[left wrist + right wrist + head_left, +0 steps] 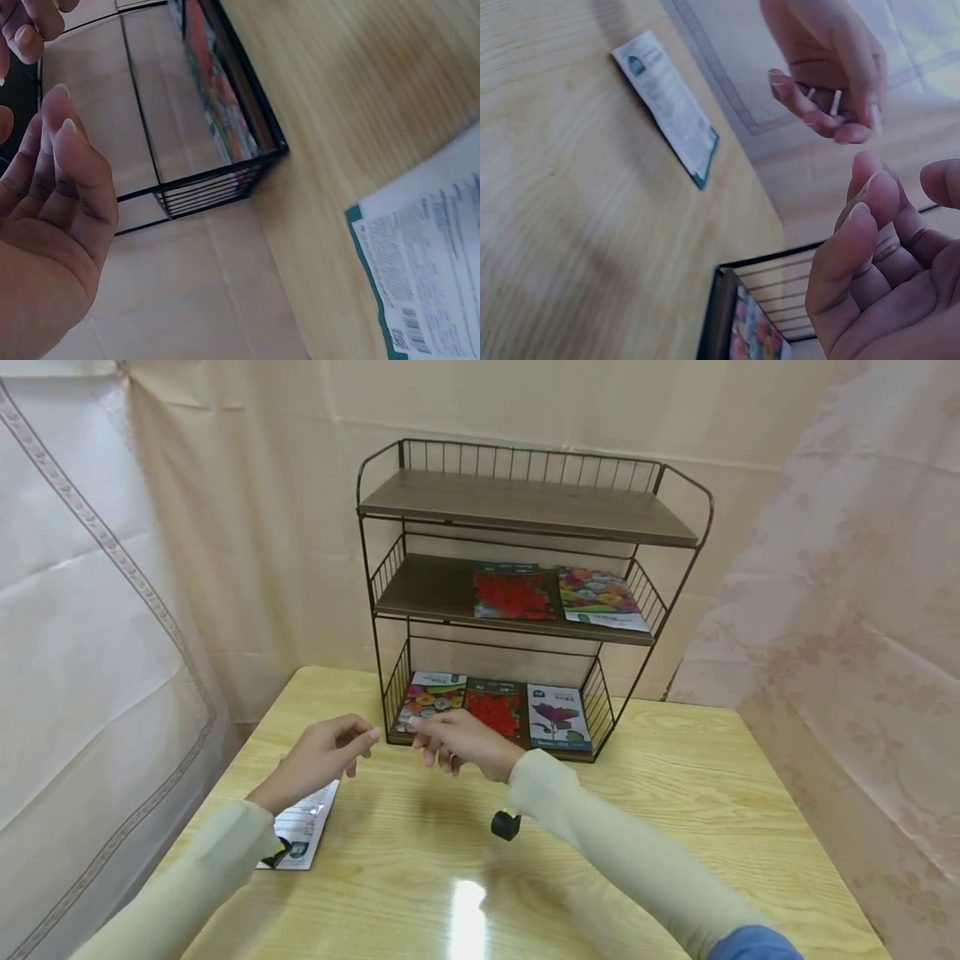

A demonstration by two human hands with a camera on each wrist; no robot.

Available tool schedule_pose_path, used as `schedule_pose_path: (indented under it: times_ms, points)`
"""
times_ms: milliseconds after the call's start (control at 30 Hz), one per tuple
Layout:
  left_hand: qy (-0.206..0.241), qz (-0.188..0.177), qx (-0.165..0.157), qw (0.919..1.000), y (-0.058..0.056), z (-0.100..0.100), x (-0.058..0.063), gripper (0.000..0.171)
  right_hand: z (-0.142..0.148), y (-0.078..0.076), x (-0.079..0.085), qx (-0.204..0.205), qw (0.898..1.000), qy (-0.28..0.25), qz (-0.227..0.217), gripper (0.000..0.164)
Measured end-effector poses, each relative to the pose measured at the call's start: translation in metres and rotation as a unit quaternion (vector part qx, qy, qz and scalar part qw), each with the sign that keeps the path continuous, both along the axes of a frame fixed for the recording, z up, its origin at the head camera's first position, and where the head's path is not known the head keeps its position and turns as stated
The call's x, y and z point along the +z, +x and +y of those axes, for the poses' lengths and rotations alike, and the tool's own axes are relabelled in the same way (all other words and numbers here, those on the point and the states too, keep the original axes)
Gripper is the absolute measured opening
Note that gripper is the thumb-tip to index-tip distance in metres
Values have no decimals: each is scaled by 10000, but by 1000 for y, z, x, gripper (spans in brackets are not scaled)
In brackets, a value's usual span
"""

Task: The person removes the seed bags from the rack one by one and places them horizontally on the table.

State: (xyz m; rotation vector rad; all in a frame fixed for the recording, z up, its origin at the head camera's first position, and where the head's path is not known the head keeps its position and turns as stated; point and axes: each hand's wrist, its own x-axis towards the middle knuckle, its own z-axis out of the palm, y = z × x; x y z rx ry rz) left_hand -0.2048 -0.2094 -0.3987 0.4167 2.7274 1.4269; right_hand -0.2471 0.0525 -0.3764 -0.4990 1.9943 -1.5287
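My left hand (321, 758) hovers above the left part of the table, its fingers loosely bent and holding nothing. Facing it, my right hand (471, 742) is in the air before the rack's bottom shelf, also with nothing in its loosely curled fingers. A gap separates the two hands. Under my left wrist lies a white printed packet (313, 818) with a green edge, partly hidden by the sleeve. On the bottom shelf are a mixed-flower packet (437, 692), partly covered by my right hand in the head view, a red-flower packet (495, 706) and a purple-flower packet (557, 717).
A black wire rack (528, 506) with three brown shelves stands at the table's back. Its middle shelf bears another red-flower packet (513, 593) and a colourful flower packet (600, 597). Curtains (247, 527) surround the wooden table (675, 810).
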Motion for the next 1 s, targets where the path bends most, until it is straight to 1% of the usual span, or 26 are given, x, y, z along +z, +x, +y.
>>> schedule_pose_path:
  times_ms: [133,367,500,633,800,900,1000]
  points:
    - [75,23,-19,10000,-6,9,5,38,16,-5,8,-79,9999,-110,35,47]
    - [243,42,-130,9996,-15,25,16,39,39,-14,27,-435,9986,-255,130,47]
    - [360,55,-207,9991,-20,33,22,40,50,-17,34,-555,9976,-413,81,48]
    - [513,44,-277,9983,-27,43,26,43,61,-22,41,-749,9957,-540,100,50]
    - [817,30,-381,9959,-35,56,33,43,76,-26,54,-1148,9900,-807,155,56]
    - [1056,77,-507,9931,-39,63,38,42,84,-28,60,-1315,9851,-1100,105,56]
    - [1322,73,-604,9893,-44,69,41,43,90,-30,62,-1427,9791,-1448,-22,57]
